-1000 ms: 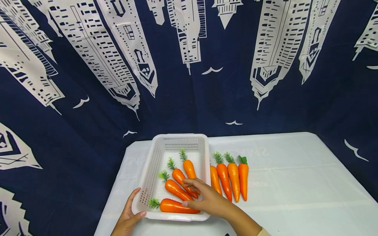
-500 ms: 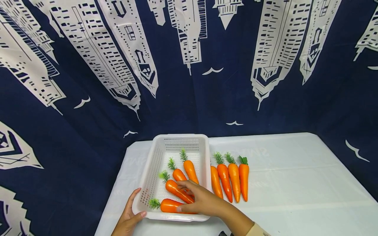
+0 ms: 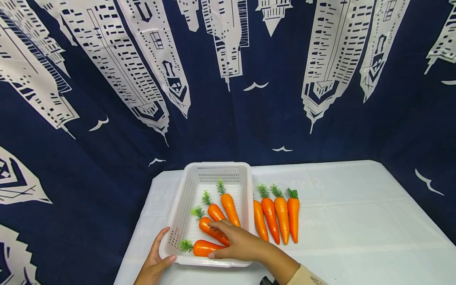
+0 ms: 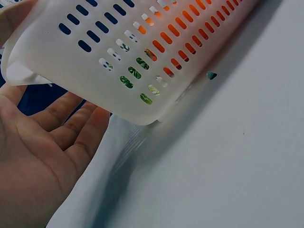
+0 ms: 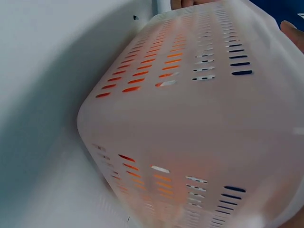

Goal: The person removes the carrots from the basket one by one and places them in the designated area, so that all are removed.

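Note:
A white slotted plastic basket (image 3: 178, 209) stands on the table with several orange carrots inside, their green tops toward the left and back. My left hand (image 3: 153, 259) grips the basket's near left corner, thumb on the front rim, fingers along the side. In the left wrist view the left hand (image 4: 42, 147) is at the basket wall (image 4: 85, 71). My right hand (image 3: 242, 243) reaches into the basket, thumb at the nearest carrot (image 3: 204, 248) and fingers over the carrot behind it (image 3: 206, 225). It hides those carrots' tips. The basket (image 5: 190, 114) covers most of the right wrist view.
Several more carrots (image 3: 281, 213) lie side by side on the white-covered table (image 3: 356, 213), just right of the basket. A dark blue cloth (image 3: 249, 122) printed with white buildings hangs behind. A small black object (image 3: 265, 281) shows beside the right wrist.
My right hand has moved a little left and toward me over the carrots, uncovering more of the rear carrot. The left hand and basket have stayed in place.

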A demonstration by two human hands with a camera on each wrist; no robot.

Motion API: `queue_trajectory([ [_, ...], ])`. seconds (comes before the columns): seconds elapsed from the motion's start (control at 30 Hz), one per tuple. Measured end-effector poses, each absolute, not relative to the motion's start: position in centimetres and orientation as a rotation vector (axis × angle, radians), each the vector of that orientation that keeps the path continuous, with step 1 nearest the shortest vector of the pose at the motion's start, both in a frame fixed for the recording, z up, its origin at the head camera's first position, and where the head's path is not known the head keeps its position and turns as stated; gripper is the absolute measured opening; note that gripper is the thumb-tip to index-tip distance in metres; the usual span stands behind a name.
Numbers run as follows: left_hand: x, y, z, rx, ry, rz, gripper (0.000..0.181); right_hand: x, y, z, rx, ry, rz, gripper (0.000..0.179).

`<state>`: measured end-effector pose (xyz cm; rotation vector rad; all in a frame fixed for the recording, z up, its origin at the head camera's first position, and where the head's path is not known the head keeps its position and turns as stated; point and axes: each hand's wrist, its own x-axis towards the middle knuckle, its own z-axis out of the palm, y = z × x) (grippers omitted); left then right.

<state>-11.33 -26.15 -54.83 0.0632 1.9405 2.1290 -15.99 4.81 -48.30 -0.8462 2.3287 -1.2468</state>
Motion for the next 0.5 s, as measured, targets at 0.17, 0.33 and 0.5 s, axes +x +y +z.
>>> queue_trajectory([
  [0.17, -11.3, -26.2, -55.0, 0.092, 1.94, 2.13, 0.09, -16.1, 4.3, -48.4, -0.871, 2.332, -1.198, 0.081],
  [0.33, -11.3, -26.2, -54.9, 0.09, 1.928, 2.137, 0.09, -16.4, 3.8, -48.5, -0.897, 2.329, -1.147, 0.08],
  [0.5, -11.3, -26.3, -54.9, 0.087, 1.934, 2.127, 0.09, -16.6, 3.6, -48.4, -0.876, 2.278, -1.139, 0.08],
])
